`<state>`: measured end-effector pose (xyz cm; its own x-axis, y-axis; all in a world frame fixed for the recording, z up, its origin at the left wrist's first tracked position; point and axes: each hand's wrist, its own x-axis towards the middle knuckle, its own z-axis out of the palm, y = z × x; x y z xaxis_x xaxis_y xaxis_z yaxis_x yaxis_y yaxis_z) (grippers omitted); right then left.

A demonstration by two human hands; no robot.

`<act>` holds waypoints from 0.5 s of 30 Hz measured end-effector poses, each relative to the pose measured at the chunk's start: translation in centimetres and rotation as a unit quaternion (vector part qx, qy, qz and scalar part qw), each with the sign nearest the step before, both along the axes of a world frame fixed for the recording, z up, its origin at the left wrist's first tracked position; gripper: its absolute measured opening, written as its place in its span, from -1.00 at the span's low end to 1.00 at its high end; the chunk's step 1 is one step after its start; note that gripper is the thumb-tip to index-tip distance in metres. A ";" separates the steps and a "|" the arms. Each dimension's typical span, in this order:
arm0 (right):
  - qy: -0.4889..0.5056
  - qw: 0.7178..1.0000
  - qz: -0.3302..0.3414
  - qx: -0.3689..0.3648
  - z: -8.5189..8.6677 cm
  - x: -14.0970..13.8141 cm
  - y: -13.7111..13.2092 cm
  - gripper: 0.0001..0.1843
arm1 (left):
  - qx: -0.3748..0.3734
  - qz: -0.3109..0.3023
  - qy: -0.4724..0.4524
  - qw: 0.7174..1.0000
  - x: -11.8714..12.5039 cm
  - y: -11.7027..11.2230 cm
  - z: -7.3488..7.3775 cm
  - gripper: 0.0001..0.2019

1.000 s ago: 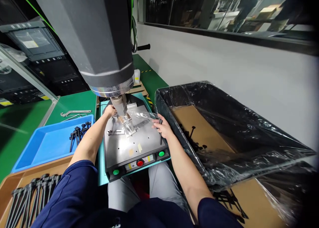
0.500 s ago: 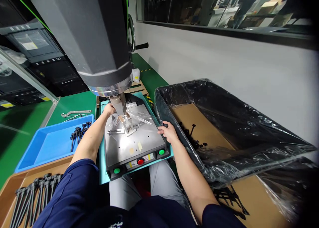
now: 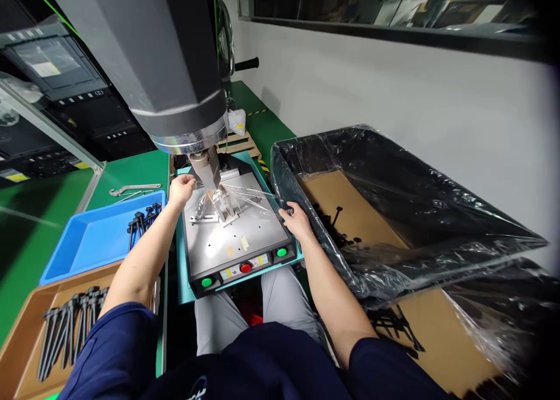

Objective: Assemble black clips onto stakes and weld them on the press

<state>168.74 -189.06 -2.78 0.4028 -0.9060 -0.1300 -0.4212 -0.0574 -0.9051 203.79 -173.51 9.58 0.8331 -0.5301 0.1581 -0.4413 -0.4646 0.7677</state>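
Note:
My left hand (image 3: pixel 181 187) is up beside the grey horn (image 3: pixel 209 169) of the press, its fingers pinched on the edge of a clear plastic film (image 3: pixel 242 195). The film is stretched over the small metal fixture (image 3: pixel 224 206) on the steel plate (image 3: pixel 231 239). At the plate's right edge, my right hand (image 3: pixel 298 220) is curled against the rim of the black-lined box (image 3: pixel 394 172). What those fingers hold is hidden.
The big grey press head (image 3: pixel 175 85) hangs over the plate. Green (image 3: pixel 206 281), red (image 3: pixel 245 267) and green (image 3: pixel 282 252) buttons line the front. Left: a blue tray (image 3: pixel 83 248) with black rods (image 3: pixel 142 220), a brown tray (image 3: pixel 21 324) with more rods, a wrench (image 3: pixel 131 189). Black rods lie in the box.
My right hand has drawn back from the fixture to the plate's right edge by the box, carrying a black rod earlier. My left hand shifted slightly left. The film now lies stretched across the fixture.

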 end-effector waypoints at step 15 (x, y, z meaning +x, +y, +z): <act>0.260 0.909 0.271 -0.183 6.7 4.0 -4.7 -0.50 | 0.017 -0.152 -0.301 0.941 -14.3 8.7 -0.3 -0.09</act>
